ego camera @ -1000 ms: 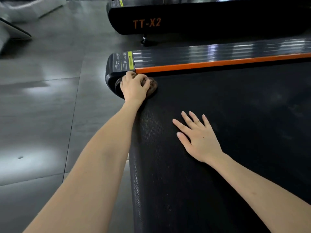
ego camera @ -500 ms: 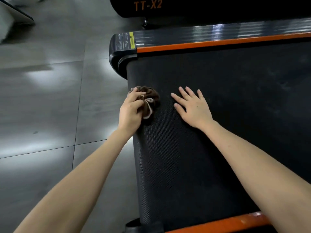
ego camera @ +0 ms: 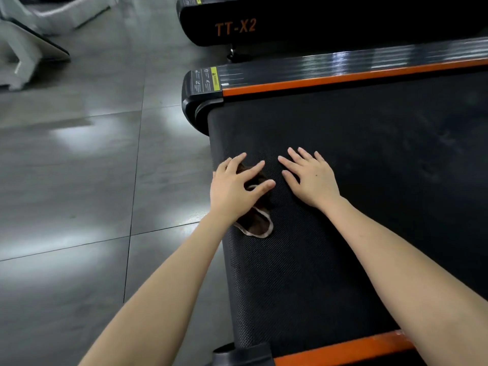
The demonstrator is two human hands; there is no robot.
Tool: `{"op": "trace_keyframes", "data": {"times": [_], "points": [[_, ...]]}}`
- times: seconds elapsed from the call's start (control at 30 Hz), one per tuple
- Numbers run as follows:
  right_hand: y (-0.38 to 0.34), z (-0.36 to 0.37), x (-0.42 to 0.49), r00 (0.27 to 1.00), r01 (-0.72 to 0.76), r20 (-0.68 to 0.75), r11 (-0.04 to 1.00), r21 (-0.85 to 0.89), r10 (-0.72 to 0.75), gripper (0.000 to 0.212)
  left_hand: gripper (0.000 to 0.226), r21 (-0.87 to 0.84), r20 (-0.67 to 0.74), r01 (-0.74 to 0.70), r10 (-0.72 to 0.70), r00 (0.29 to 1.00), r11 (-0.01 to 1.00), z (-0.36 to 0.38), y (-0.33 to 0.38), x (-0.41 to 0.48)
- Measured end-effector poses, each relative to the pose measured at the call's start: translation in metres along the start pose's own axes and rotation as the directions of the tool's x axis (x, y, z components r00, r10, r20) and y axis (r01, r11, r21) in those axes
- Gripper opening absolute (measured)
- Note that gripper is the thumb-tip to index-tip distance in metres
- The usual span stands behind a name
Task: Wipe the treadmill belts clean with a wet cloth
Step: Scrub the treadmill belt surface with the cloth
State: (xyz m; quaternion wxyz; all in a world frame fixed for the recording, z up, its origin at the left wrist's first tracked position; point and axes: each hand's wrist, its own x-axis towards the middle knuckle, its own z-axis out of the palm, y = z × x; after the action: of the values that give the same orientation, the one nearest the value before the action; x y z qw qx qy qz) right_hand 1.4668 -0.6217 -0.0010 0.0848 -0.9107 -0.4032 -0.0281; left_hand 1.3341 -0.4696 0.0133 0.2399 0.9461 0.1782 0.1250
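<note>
A: Left fingers (ego camera: pixel 239 161)?
B: Spread wide, pressing brown cloth (ego camera: pixel 257 224) flat under left hand (ego camera: pixel 235 191). Not curled round it.
A: Right?
B: Straight, relaxed; right hand (ego camera: pixel 313 178) palm-down on treadmill belt (ego camera: pixel 356 143), holding nothing.
A: Cloth where?
B: On belt, at edge beside tiled floor (ego camera: pixel 79 180), just beside right hand.

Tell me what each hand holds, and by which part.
Nothing is gripped. The left hand presses spread fingers on the far end of the brown cloth; the right hand lies flat on the belt.
</note>
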Motion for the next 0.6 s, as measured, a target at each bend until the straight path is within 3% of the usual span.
{"op": "trace_keyframes", "data": {"times": [0.1, 0.17, 0.33, 0.47, 0.53, 0.6], "points": [[0.001, 0.003, 0.002, 0.999, 0.016, -0.029, 1.000, -0.001, -0.016, 0.061, 0.042, -0.090, -0.232, -0.108, 0.085, 0.969, 0.990, 0.012, -0.006, 0.000], [0.001, 0.003, 0.002, 1.000, 0.015, -0.011, 1.000, -0.006, -0.015, 0.063, 0.030, -0.152, -0.300, -0.183, 0.131, 0.945, 0.971, 0.016, -0.008, -0.015], [0.000, 0.001, 0.000, 1.000, 0.024, 0.012, 1.000, -0.015, -0.024, 0.063, 0.031, -0.221, -0.276, -0.326, 0.262, 0.925, 0.919, 0.013, 0.001, -0.095], [0.000, 0.002, 0.001, 1.000, 0.025, 0.017, 0.999, -0.020, -0.024, 0.061, 0.029, -0.153, -0.265, -0.404, 0.356, 0.896, 0.902, 0.014, -0.007, -0.101], [0.000, 0.002, 0.003, 1.000, 0.016, 0.015, 1.000, -0.020, -0.016, 0.063, 0.030, -0.115, -0.303, -0.304, 0.258, 0.917, 0.946, 0.015, -0.010, -0.068], [-0.001, 0.002, 0.003, 1.000, 0.009, 0.020, 1.000, -0.025, -0.009, 0.064, 0.031, -0.124, -0.339, -0.080, 0.034, 0.940, 0.989, 0.013, -0.011, -0.030]]}}
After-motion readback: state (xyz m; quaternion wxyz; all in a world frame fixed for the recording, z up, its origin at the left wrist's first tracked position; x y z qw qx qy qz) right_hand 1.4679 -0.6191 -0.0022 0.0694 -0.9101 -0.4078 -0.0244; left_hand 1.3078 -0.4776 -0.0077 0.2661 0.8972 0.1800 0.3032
